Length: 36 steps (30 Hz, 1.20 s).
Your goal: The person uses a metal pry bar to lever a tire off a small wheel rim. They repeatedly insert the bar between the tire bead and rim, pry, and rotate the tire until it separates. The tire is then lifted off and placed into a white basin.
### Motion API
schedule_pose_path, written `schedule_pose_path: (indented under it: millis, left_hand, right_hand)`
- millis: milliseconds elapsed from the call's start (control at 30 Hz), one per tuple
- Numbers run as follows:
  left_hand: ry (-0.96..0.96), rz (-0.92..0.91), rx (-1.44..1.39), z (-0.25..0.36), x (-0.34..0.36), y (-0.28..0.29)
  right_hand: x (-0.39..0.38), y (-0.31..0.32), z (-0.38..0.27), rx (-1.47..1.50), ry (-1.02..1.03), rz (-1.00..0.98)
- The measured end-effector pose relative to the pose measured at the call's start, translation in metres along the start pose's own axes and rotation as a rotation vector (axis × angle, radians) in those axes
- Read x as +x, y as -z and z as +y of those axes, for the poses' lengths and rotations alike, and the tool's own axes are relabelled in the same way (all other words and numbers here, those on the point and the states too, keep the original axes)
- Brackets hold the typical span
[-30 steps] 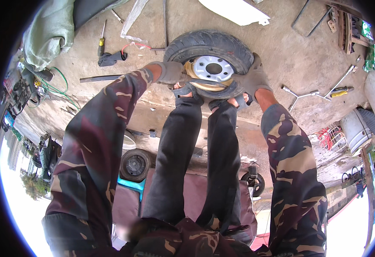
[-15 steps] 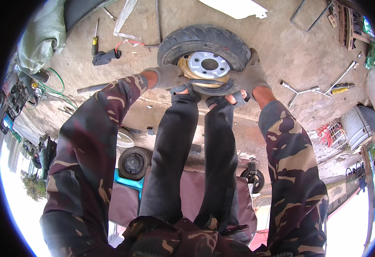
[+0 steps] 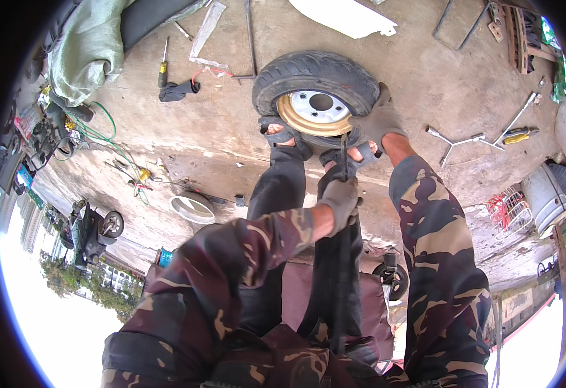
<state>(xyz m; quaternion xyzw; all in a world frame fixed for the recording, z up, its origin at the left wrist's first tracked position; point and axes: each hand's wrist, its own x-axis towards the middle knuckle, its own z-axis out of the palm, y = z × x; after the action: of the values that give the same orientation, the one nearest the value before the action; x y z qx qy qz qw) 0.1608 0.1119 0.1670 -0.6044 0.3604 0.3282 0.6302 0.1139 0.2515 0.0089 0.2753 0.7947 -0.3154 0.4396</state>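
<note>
A black tyre with a white and tan wheel rim stands tilted on the concrete, between and just beyond my sandalled feet. My left hand, in a grey glove, is closed round a long dark tyre lever. The lever's far tip is at the near edge of the rim; whether it is wedged under the tyre I cannot tell. Its near end runs back over my trouser leg. My right hand, also gloved, grips the tyre's right side, with its fingertips partly hidden.
Left of the tyre lie a screwdriver and a black cloth-like item. To the right are a three-armed lug wrench and a yellow-handled tool. A white basin-like ring sits to the left, nearer me.
My left hand has left the tyre's left side and come toward me, now holding the lever. A bar on the ground at the left is gone. My right hand stays on the tyre.
</note>
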Motion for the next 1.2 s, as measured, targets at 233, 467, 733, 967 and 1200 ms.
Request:
schedule_pose_path:
  millis: [233,467,733,967,1200]
  left_hand:
    - [-0.336,0.097,-0.240,-0.035,0.057,-0.084]
    - [-0.272,-0.430,-0.640,-0.068,0.182,-0.125]
    - [-0.285,-0.435,-0.278,-0.047,0.136,-0.099]
    - [-0.448,-0.285,0.409,0.014,0.097,-0.072]
    - [-1.673,0.689,1.565,0.168,-0.029,0.035]
  right_hand:
    - [0.002,-0.001,0.002,-0.049,0.029,0.017]
    - [0.000,0.005,0.003,-0.093,0.058,-0.002]
    - [-0.066,0.053,0.049,-0.222,0.181,-0.153]
    - [-0.181,0.116,0.148,-0.354,-0.004,-0.379]
    - [-0.185,0.110,0.160,-0.369,0.027,-0.221]
